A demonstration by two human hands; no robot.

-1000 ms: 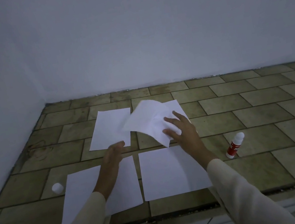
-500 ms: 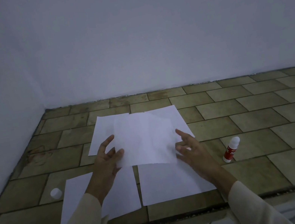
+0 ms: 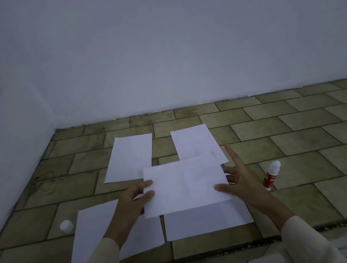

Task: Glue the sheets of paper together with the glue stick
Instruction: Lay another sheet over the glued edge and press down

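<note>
Both hands [image 3: 134, 202] hold white sheet [image 3: 185, 185] (flat).

Tiled floor [image 3: 305, 122], white wall [image 3: 174, 38]

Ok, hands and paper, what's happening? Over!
Left hand and right hand pinch held sheet by its side edges. Four sheets on floor beneath. Glue stick uncapped, standing aside. Nothing blocking.

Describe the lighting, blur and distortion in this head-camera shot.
Head view: dim, flat, bluish light, no glare; only faint shadows under the held sheet. Wide-angle stretch bends the sleeves at the bottom edge. The glue stick label is too soft to read; both hands look reasonably sharp.
</note>
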